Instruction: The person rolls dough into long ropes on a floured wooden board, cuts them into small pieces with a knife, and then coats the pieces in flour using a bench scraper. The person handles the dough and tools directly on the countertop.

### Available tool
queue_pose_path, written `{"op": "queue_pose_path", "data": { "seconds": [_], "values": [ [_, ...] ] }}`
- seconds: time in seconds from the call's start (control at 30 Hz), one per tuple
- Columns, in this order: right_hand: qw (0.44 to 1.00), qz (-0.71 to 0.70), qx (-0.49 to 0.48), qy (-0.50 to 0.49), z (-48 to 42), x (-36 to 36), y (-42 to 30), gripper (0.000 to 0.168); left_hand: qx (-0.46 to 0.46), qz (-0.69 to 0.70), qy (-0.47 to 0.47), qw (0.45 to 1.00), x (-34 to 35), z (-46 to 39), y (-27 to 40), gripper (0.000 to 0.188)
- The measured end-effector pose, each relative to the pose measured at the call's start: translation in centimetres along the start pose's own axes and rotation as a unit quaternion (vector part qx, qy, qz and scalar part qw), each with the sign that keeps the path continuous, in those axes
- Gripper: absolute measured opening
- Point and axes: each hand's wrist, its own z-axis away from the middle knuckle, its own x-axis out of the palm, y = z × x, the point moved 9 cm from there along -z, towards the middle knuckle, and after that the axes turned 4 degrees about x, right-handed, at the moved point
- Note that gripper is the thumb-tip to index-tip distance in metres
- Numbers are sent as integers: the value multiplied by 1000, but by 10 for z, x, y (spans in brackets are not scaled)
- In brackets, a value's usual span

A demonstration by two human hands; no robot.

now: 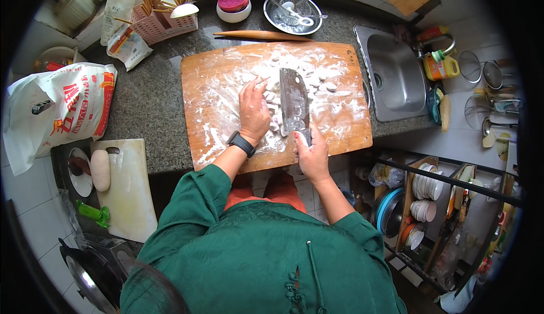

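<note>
A metal cleaver (294,97) is held by its handle in my right hand (312,150), its broad blade lying over floured pieces of dough. My left hand (255,112), with a dark watch (241,143) at the wrist, rests beside the blade with fingers spread, close to the dough pieces (314,78); whether its fingertips touch any is not clear. Loose white flour is spread over the wooden cutting board (340,114) beneath both hands. Some pieces near the blade are hidden by it. Behind the board lies a tapered wooden rolling pin (263,36).
A steel bowl (292,29) with utensils and a white bowl (234,16) stand behind the board. A steel sink (399,72) is at the right. To the left are a pink utensil basket (163,29), a large flour bag (80,101) and a white cutting board (131,186).
</note>
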Motion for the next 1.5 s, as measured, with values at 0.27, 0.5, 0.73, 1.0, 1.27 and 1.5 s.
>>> {"op": "queue_pose_path", "data": {
  "seconds": [0.27,0.5,0.73,1.0,1.27,1.5],
  "values": [
    [963,-226,117,83,-57,-146,109,19,-75,-28,31,996,-12,-22,-54,57],
    [956,-221,188,50,-99,-164,148,24,45,22,-90,995,41,-110,-60,55],
    [958,-196,204,-49,-125,-112,125,23,30,75,-240,967,79,-101,-29,50],
    [946,-201,190,-172,-136,-21,85,21,-95,115,-161,976,73,-92,-20,75],
    [984,-21,118,-129,-134,-61,43,20,-241,310,-32,919,115,-96,-22,57],
    [964,203,-133,-109,-95,-20,-35,27,-303,437,39,846,62,-86,-74,46]
  ]
}}
